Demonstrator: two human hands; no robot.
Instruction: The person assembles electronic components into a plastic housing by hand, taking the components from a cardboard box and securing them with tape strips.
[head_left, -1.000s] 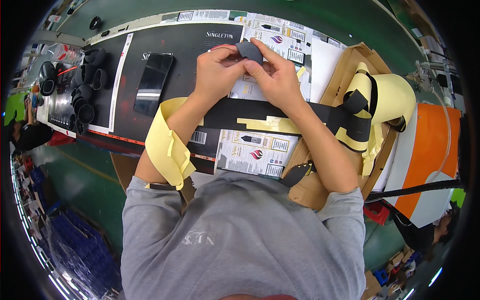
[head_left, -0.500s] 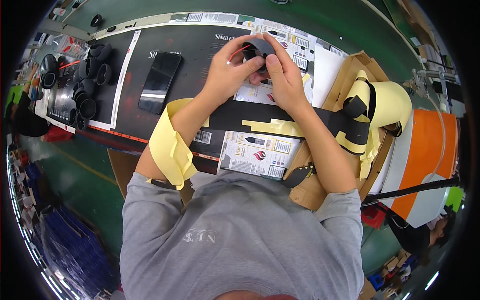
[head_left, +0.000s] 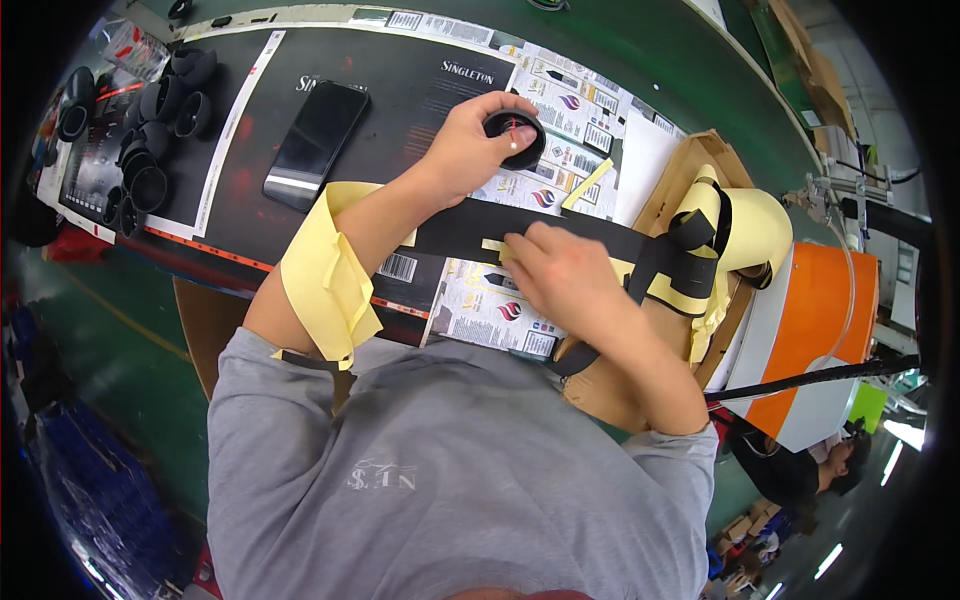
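Left hand (head_left: 470,140) pinches a black ring (head_left: 514,139) at twelve o'clock; right hand (head_left: 560,275), fingers together, presses flat on the black strip (head_left: 450,232).

Green surface (head_left: 640,45), mostly covered by printed sheets (head_left: 400,80). On the sheets: phone (head_left: 315,145) mid-left, black rings (head_left: 160,110) at left edge, black strip (head_left: 560,232) across centre, cardboard (head_left: 690,170) at right edge.
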